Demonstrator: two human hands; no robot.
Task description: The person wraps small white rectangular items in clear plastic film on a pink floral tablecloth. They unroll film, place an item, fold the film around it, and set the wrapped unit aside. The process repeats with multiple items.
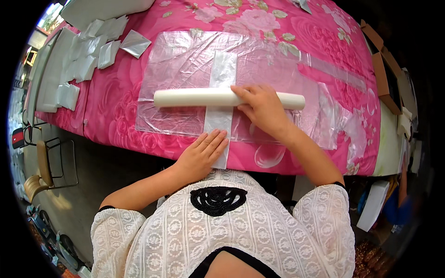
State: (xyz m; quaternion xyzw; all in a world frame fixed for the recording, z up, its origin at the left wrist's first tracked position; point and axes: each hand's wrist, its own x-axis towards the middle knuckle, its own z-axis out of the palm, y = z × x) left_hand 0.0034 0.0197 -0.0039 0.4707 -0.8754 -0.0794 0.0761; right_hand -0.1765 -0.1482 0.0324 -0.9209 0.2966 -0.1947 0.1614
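Note:
A folded strip of clear plastic film (219, 119) runs from the table's near edge up over a large clear plastic sheet (176, 60). My left hand (202, 150) lies flat on the strip's near end, fingers stretched out and side by side. Across the strip rests a long white rod (194, 97) with rounded ends, like a plain rolling pin. My right hand (262, 106) grips this rod right of its middle, thumb on the near side and fingers over the top. The rod hides part of the strip beneath it.
Folded plastic packets (85, 58) are heaped at the far left, and one packet (135, 43) lies apart. A narrow plastic strip (333, 72) and crumpled film (350, 132) lie to the right on the pink floral tablecloth (116, 109). An open cardboard box (387, 83) stands at the right edge.

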